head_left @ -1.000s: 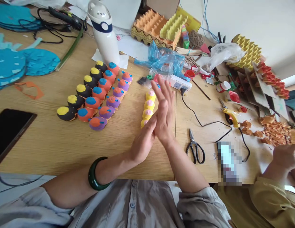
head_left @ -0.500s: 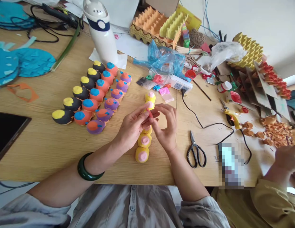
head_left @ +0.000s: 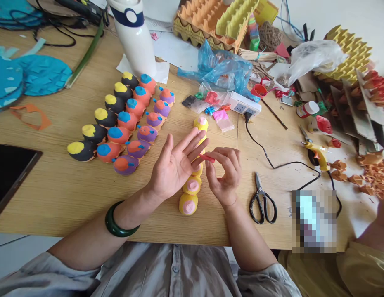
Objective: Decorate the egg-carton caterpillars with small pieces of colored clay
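My left hand is open, palm up, with its fingers stretched toward the right. Between thumb and fingertips, my right hand pinches a small red roll of clay beside the left fingertips. Under both hands runs a strip of yellow egg-carton cups topped with pink clay, its middle partly hidden. To the left stand three more strips of cups: black with yellow tops, orange with blue tops, and purple with orange and blue tops.
Black-handled scissors lie right of my right hand. Beyond are a white power strip, clay packets, a blue plastic bag and a yellow glue gun. A white bottle stands behind the cups. Another person's sleeve is at right.
My left hand has let go of the red clay and opened flat, palm up. My right hand now holds the clay as a longer roll. The view has shifted slightly.
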`<state>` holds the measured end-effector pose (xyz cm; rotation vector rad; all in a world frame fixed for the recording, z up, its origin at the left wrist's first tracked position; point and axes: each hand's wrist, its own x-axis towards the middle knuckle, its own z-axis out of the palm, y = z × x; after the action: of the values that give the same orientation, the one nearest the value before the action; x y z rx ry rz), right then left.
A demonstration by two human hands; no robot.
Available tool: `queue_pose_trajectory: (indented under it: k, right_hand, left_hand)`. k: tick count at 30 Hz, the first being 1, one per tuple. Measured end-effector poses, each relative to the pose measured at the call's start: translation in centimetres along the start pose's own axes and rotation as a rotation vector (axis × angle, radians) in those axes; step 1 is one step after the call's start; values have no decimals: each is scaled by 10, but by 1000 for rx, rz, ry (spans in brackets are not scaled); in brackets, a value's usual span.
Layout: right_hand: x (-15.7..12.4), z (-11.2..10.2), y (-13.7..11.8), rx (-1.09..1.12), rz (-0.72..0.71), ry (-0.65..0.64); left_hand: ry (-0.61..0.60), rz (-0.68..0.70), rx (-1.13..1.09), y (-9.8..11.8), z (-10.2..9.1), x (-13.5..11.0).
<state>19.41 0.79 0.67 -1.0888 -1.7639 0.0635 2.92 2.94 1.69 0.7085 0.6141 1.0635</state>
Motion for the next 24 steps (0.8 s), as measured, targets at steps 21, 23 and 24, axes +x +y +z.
queue_pose_trajectory:
  k: [21, 23, 24]
  right_hand:
    - [-3, 7, 3, 632, 831, -3]
    - [-3, 9, 3, 748, 893, -19]
    - [-3, 10, 3, 787, 913, -25]
  left_hand:
    - [27, 419, 419, -10, -7, -5]
    - [71, 446, 540, -10, -8, -6]
    - [76, 455, 591, -10, -8, -6]
